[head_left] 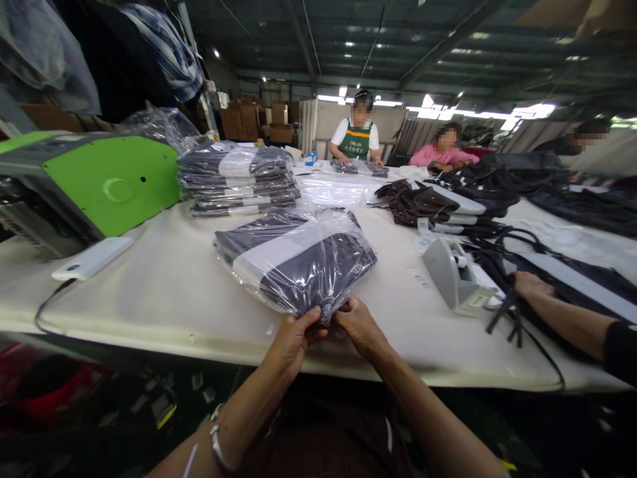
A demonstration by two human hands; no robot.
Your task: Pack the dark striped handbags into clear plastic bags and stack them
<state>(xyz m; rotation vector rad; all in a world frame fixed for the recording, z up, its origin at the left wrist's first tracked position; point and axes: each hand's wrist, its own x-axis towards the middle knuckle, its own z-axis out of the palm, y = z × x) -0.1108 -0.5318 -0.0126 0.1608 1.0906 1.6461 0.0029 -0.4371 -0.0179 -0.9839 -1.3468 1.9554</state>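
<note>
A folded dark garment with a white band, sealed in a clear plastic bag [298, 260], lies on the cream table [164, 292] in front of me. My left hand [294, 337] pinches the bag's near edge, fingers closed on the plastic. My right hand [359, 324] grips the same edge right beside it, also closed on the plastic.
A stack of bagged garments [237, 179] sits behind, next to a green machine [94, 182]. A white device [92, 257] with a cable lies at the left. At the right, a grey dispenser [454, 273], loose dark garments [497, 192] and a co-worker's hand [531, 287]. Other people work at the far end.
</note>
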